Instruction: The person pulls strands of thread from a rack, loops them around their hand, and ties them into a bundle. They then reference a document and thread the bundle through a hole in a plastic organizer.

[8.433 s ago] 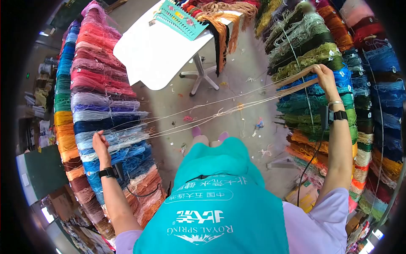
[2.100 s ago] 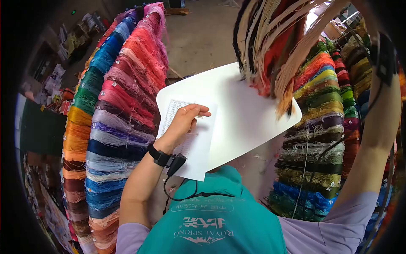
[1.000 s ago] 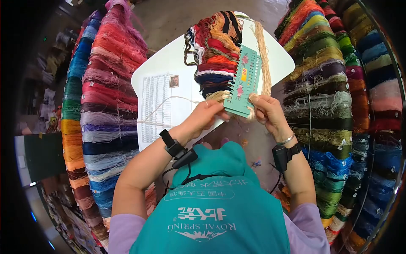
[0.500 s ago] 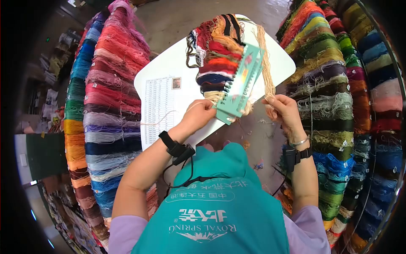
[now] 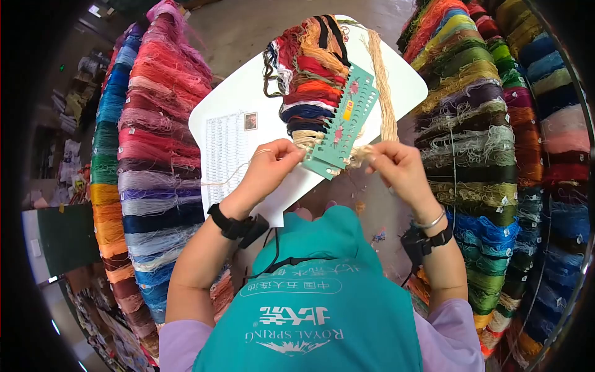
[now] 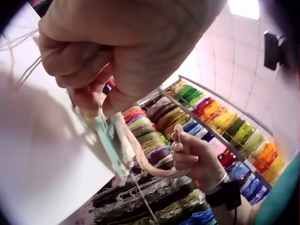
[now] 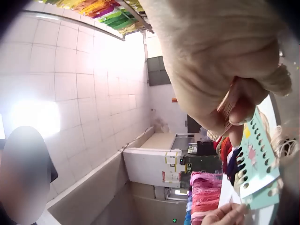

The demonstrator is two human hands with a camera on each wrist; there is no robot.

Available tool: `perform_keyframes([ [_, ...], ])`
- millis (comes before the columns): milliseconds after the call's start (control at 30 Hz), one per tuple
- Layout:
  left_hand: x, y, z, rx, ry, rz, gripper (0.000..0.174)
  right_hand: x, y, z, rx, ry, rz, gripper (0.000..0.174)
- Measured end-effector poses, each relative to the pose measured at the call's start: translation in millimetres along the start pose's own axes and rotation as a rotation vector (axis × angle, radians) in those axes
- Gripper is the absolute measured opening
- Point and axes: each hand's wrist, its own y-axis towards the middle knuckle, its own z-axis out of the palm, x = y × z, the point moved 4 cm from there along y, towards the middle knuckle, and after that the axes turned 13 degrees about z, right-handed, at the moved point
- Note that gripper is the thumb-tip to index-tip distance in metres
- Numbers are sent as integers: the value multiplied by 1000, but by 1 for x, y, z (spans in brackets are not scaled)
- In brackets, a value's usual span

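The green punched card (image 5: 344, 124) lies tilted over the near edge of the white table (image 5: 235, 87), with many coloured skeins looped along its left side. My left hand (image 5: 271, 166) pinches the card's lower left corner beside the cream threads, and the wrist view shows the same hand (image 6: 126, 47) from close up. My right hand (image 5: 400, 170) holds the end of a beige skein (image 5: 385, 99) near the card's lower right edge. In the left wrist view the beige strand (image 6: 145, 161) runs from the card to the curled right fingers (image 6: 180, 145).
A printed sheet (image 5: 224, 155) with a small picture lies on the table's left part, a loose thread across it. Racks of coloured skeins stand on the left (image 5: 164, 136) and right (image 5: 471, 142). Scraps lie on the floor (image 5: 372, 211).
Since half a second ago the card has shifted slightly left and stands out more sharply. My right hand has moved left, closer to the card's lower edge; my left hand has drifted left with the card.
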Motion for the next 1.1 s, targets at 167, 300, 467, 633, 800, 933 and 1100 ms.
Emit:
perform_keyframes([
  [167, -45, -15, 21, 170, -574, -235, 25, 11, -16, 53, -41, -245, -161, 33],
  [300, -29, -17, 24, 163, -729, -297, 20, 11, -16, 70, -65, -328, -196, 52],
  [467, -34, -17, 23, 183, -528, -168, 15, 26, -23, 62, -74, -602, -253, 53],
  [633, -54, -10, 11, 76, -381, 182, 17, 33, -30, -16, -238, -1005, -346, 42],
  [800, -73, -11, -10, 167, -441, -15, 16, 22, -72, -87, -325, -771, -211, 30],
  [933, -70, -9, -2, 350, -588, -218, 15, -39, -83, -75, 13, -794, 256, 46],
  [1100, -74, -12, 21, 420, -526, -289, 17, -30, -49, 14, 124, -356, -159, 103],
])
